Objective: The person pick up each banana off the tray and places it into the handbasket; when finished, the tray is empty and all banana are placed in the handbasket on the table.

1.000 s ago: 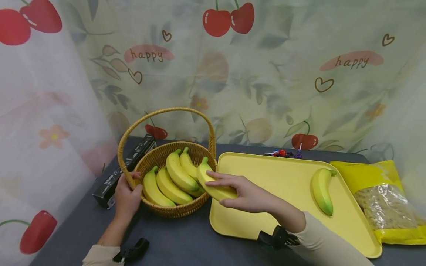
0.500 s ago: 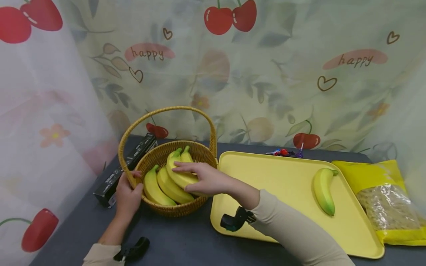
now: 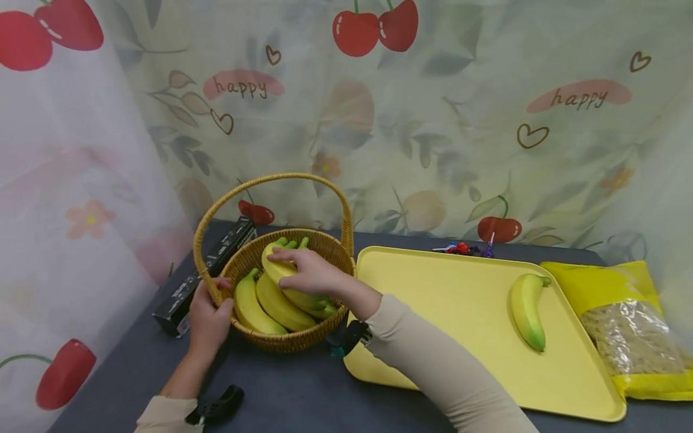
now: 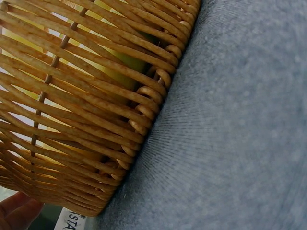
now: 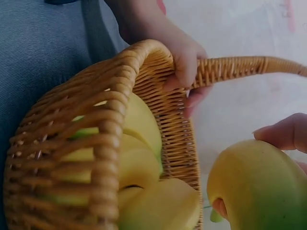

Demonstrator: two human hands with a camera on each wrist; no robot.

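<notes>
My left hand (image 3: 208,316) grips the wicker basket (image 3: 281,344) at its left side, where the arched handle (image 3: 273,177) joins the rim. Over the bananas in the basket, my right hand (image 3: 316,273) holds a banana (image 3: 272,258) between thumb and fingers. The right wrist view shows this held banana (image 5: 256,184) raised beside the basket rim. Several other bananas (image 3: 251,307) lie inside, stems pointing to the back. Through the weave, the left wrist view gives glimpses of yellow behind the basket wall (image 4: 81,96). One more banana (image 3: 526,313) rests on the yellow tray (image 3: 433,294).
A long black box (image 3: 178,304) lies left of the basket, partly behind it. Wrapped lollipops (image 3: 462,248) sit behind the tray. To its right is a yellow bag with a clear window (image 3: 630,337). A printed curtain (image 3: 433,120) closes off the back.
My right hand has carried the banana leftward from the basket's right rim to above the other bananas. My left hand keeps its grip on the basket.
</notes>
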